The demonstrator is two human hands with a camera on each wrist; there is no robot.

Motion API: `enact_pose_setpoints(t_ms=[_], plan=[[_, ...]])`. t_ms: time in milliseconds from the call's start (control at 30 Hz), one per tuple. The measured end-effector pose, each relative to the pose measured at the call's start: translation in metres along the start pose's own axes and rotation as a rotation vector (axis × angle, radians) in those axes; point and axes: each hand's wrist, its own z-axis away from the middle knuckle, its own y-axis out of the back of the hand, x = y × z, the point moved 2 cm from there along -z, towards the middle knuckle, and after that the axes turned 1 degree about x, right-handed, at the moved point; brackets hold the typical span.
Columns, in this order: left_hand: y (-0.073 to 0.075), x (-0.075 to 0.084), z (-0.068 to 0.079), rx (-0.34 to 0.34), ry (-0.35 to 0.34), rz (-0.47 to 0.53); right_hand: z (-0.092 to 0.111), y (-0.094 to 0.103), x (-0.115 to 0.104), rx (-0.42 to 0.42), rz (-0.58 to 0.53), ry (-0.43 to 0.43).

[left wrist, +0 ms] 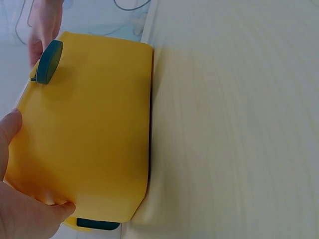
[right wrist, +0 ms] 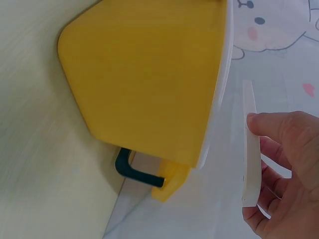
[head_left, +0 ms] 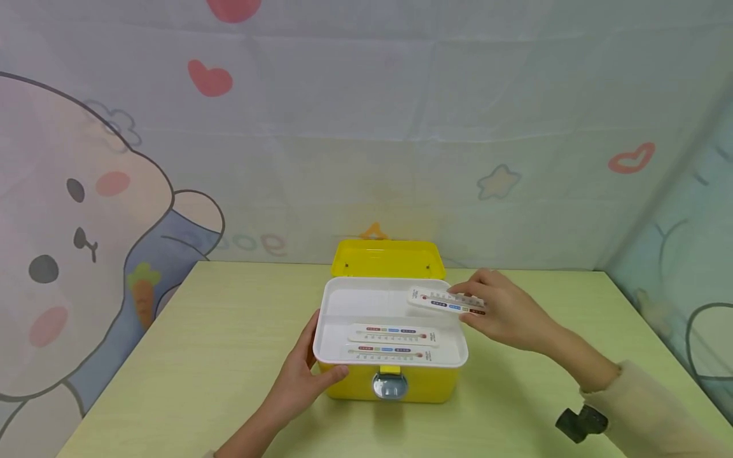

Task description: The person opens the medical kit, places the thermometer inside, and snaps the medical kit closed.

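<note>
A yellow storage box (head_left: 420, 384) stands on the table, its lid (head_left: 395, 256) tipped back behind it. The box's white inner tray (head_left: 349, 292) holds two white room thermometers, the rear one (head_left: 355, 332) and the front one (head_left: 343, 352), lying side by side near the front. My right hand (head_left: 506, 312) pinches a third thermometer (head_left: 438, 300) above the tray's right side; its thin edge shows in the right wrist view. My left hand (head_left: 298, 375) grips the box's left front corner, thumb on the front wall (left wrist: 94, 139).
A round latch (head_left: 390, 385) juts from the box's front, and a dark green handle (right wrist: 142, 175) from its side. The pale wooden table (head_left: 229, 356) reaches back to a cloth backdrop (head_left: 366, 127) with cartoon prints, close behind the lid.
</note>
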Motion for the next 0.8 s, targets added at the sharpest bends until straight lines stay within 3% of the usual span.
enact_pose_setpoints(t_ms=[433, 800], plan=[[0.0, 0.001, 0.0, -0.004, -0.005, 0.0, -0.009, -0.009, -0.027, -0.095, -0.06, -0.011], [-0.001, 0.003, 0.002, -0.003, -0.001, 0.004, -0.014, -0.019, -0.042, -0.104, -0.069, 0.077]])
